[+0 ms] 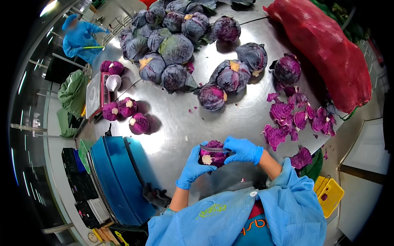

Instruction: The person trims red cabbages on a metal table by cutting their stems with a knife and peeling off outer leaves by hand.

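My left hand (194,167), in a blue glove, is wrapped round the left side of a red cabbage (212,159) held over the steel table (172,115). The cabbage's pale cut stem faces me. In my right hand (243,151), also gloved, is a knife (213,149), its curved blade lying across the upper part of the cabbage. Most of the knife's handle is hidden in my fingers. To the right of my hands lie torn purple cabbage leaves (283,119).
A heap of untrimmed cabbages (176,49) covers the far table. Trimmed cabbages (127,106) sit at left near a scale (93,95). A full red mesh sack (324,49) lies at right. Blue crates (119,180) stand at left, a yellow basket (330,197) at lower right. Another person (80,39) stands far left.
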Tool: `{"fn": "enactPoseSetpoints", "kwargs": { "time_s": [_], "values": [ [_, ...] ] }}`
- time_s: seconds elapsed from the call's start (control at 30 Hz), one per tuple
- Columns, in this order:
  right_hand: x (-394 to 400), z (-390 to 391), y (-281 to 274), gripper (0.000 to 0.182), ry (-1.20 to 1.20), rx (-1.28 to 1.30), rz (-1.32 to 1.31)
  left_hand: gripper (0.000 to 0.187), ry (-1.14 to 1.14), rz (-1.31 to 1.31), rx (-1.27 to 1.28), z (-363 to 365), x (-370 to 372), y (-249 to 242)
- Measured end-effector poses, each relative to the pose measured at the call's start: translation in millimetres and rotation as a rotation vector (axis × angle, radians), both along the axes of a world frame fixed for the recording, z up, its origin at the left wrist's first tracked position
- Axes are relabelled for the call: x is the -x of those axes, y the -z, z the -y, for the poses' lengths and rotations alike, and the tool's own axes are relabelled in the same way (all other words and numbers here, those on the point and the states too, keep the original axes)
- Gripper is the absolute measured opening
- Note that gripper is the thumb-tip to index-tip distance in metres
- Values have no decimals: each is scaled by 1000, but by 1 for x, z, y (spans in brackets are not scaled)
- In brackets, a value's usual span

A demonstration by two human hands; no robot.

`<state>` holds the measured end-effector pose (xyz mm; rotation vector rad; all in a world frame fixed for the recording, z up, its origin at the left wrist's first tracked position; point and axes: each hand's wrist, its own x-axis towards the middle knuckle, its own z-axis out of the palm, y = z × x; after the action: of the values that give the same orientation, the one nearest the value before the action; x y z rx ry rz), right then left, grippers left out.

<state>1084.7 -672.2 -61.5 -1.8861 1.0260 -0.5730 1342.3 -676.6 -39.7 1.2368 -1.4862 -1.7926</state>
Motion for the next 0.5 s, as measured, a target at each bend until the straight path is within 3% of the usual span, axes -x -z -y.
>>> {"fn": "enactPoseSetpoints", "kwargs": {
  "time_s": [0.13, 0.33, 0.43, 0.5],
  "values": [
    [4, -5, -4, 39, -87, -33, -112, 96, -41, 35, 12, 0, 1, 6],
    [51, -47, -8, 36, 87, -437, 87, 92, -241, 194, -49, -6, 16, 1],
    [66, -42, -27, 44, 322, -288, -58, 90, -289, 220, -3, -9, 28, 2],
    [44, -34, -16, 46, 469, -174, 23, 88, -271, 238, 109, -14, 37, 0]
  ]
}}
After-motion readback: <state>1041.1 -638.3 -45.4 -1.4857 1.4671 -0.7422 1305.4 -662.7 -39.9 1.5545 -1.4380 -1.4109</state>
